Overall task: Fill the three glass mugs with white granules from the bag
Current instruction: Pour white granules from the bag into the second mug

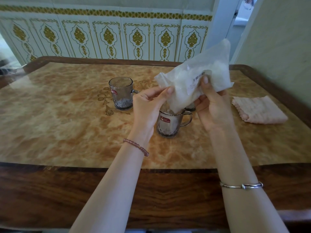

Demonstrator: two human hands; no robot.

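A clear plastic bag of white granules is tilted, its lower corner dipping into the near glass mug, which shows white granules inside. My left hand pinches the bag's lower left edge. My right hand grips the bag from the right, thumb on its label. A second glass mug stands to the left, farther back, with some granules at its bottom. Only a sliver of a third mug shows behind the bag and my right hand.
A folded pink cloth lies at the table's right. The marbled table has a dark wooden rim. A patterned wall runs behind it, and a white doorway stands at the back right.
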